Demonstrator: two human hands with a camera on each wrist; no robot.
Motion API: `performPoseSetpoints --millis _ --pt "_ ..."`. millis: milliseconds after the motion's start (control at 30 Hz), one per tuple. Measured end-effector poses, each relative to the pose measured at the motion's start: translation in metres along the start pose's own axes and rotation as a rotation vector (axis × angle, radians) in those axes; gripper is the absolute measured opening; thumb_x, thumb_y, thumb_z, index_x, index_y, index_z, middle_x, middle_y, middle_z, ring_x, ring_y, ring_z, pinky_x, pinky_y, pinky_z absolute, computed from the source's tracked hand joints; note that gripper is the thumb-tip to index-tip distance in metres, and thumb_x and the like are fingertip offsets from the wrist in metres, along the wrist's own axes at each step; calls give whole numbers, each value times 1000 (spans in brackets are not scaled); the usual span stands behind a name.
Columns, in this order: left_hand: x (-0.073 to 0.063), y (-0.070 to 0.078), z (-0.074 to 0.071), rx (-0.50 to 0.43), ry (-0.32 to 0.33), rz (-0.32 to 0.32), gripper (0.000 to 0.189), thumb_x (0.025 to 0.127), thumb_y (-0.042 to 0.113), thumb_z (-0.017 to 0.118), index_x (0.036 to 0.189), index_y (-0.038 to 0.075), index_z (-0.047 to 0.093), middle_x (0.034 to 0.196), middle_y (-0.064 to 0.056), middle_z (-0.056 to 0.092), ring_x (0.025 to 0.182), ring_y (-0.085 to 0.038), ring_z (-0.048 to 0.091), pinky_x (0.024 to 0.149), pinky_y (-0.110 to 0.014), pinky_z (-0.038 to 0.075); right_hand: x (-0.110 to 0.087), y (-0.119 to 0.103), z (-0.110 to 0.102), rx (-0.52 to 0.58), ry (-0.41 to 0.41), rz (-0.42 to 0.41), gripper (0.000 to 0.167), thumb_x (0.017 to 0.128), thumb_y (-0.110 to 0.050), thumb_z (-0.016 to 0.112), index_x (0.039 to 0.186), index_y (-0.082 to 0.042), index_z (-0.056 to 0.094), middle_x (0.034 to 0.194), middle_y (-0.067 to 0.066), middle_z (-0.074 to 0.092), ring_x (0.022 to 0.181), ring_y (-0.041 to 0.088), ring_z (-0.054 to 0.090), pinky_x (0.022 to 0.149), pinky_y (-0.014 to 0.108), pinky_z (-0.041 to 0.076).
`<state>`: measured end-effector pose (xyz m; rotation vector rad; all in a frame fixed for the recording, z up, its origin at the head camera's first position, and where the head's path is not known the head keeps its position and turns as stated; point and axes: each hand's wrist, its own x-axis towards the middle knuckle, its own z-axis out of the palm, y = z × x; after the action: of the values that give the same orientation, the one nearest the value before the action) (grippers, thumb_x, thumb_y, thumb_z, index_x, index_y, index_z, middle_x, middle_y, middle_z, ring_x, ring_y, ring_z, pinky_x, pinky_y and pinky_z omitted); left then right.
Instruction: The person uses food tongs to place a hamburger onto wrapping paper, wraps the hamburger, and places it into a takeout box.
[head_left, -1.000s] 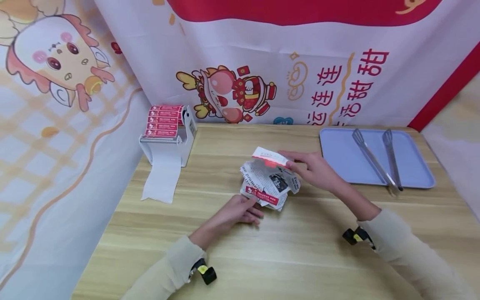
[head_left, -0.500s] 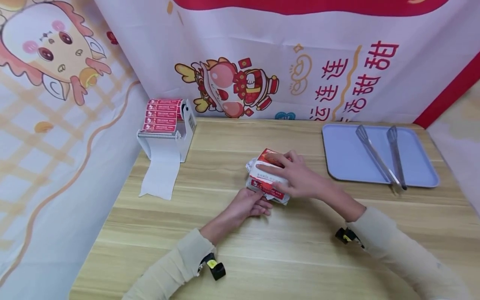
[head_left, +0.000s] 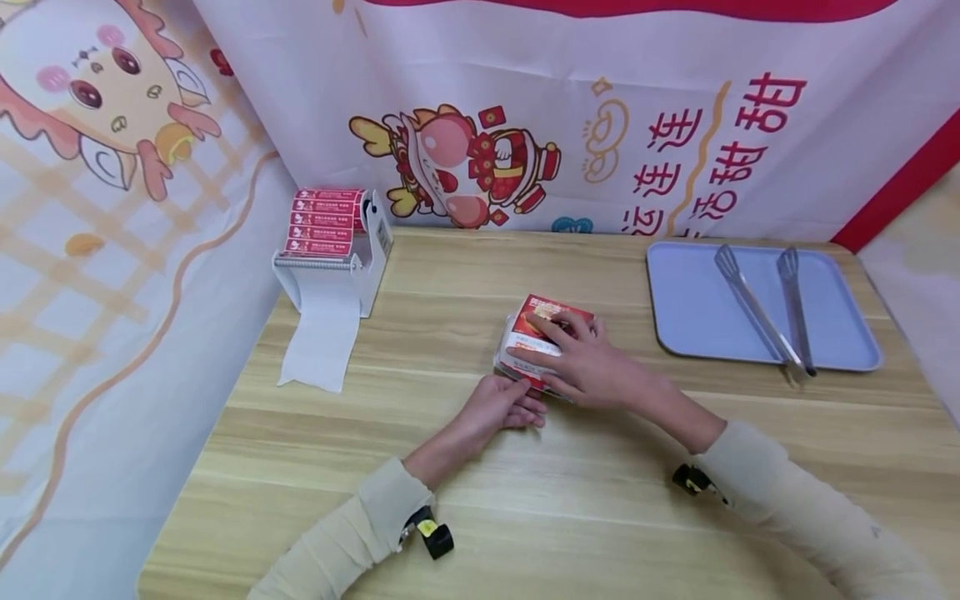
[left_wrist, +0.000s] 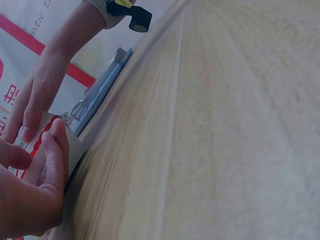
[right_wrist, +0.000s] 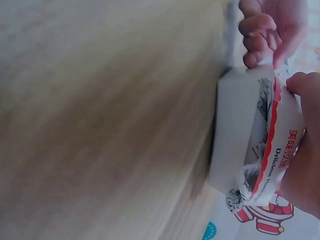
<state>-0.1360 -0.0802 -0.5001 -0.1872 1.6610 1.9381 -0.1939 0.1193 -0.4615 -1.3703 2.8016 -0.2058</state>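
Observation:
A small red and white burger box (head_left: pixel 525 340) sits on the wooden table in the head view. My right hand (head_left: pixel 596 367) rests over its lid with spread fingers. At the near left corner, my left hand (head_left: pixel 491 412) pinches the box's front edge with the thumb, other fingers loosely bent. In the right wrist view the lid (right_wrist: pixel 287 145) has a wavy red border and stands slightly apart from the white base (right_wrist: pixel 237 125). Newsprint-patterned wrapping paper (right_wrist: pixel 262 110) pokes out through that gap. Whatever the paper wraps is hidden.
A white label dispenser (head_left: pixel 378 250) with a roll of red labels (head_left: pixel 321 221) stands at the back left, its white backing strip (head_left: pixel 321 342) trailing on the table. Two metal tongs (head_left: pixel 757 308) lie on a blue tray (head_left: pixel 682 325) at the back right.
My right hand has brought the raised lid down over the newsprint-wrapped contents and a red label on them. My left hand has stayed by the front corner, shifting slightly right.

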Motion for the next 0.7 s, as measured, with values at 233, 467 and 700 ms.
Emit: performPoseSetpoints --millis 233,467,700 --pt "0 -1 -2 -7 27 3 37 106 17 46 113 -14 64 82 -6 75 68 -10 71 64 -20 58 3 -1 -1 -21 -15 -4 57 99 -49 49 152 -53 26 160 11 27 136 38 25 99 66 28" --pt "-1 1 -8 2 30 21 30 103 8 49 112 -16 64 88 -13 76 70 -10 71 66 -18 58 16 5 -8 -48 -15 -81 63 94 -50 53 153 -44 32 159 15 28 144 42 22 102 66 27" --pt "-2 6 -10 -2 9 29 29 103 5 48 114 -18 62 82 -8 74 69 -10 71 67 -17 58 21 5 -6 -35 -46 -46 65 94 -49 51 155 -44 28 165 10 22 151 40 13 105 65 27"
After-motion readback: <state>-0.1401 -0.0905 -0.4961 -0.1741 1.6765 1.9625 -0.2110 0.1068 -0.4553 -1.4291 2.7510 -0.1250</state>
